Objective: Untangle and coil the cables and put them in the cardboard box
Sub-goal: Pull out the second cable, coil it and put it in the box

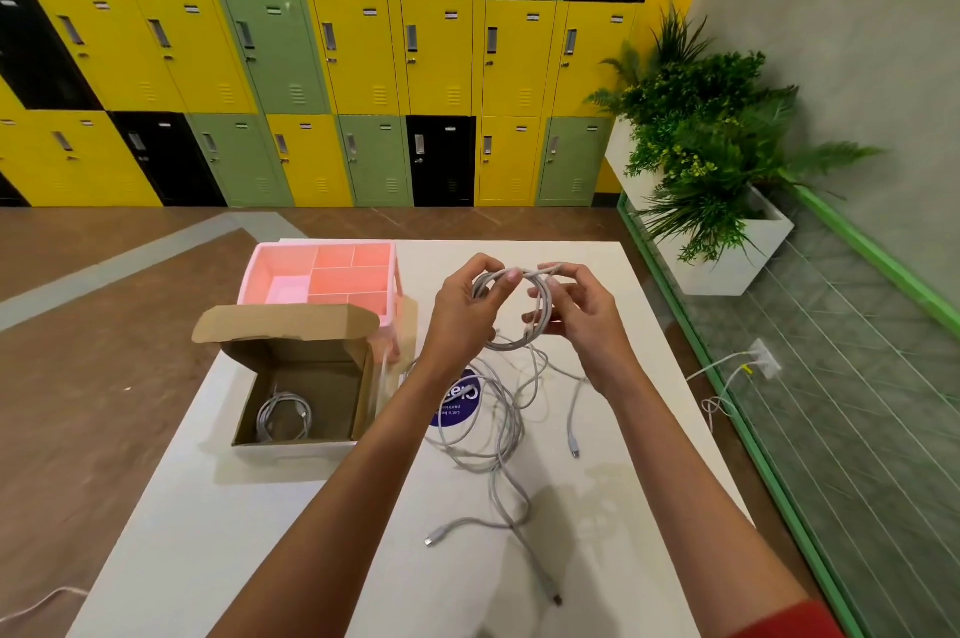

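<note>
Above the white table [613,507] I hold a round coil of grey cable [540,320]. My left hand [465,310] grips the coil's left side, and my right hand [576,307] pinches its top right. Loose grey cables [493,434] hang from the coil and lie tangled on the table, their plugs spread toward the near edge. The open cardboard box [358,408] stands at the table's left, with its lid flap raised. A coiled grey cable [283,416] lies inside it.
A pink compartment organiser [275,268] stands behind the box. A round purple sticker [457,406] lies under the tangle. A potted plant [711,154] and a green-framed glass partition [779,455] are on the right. Coloured lockers [311,65] line the far wall.
</note>
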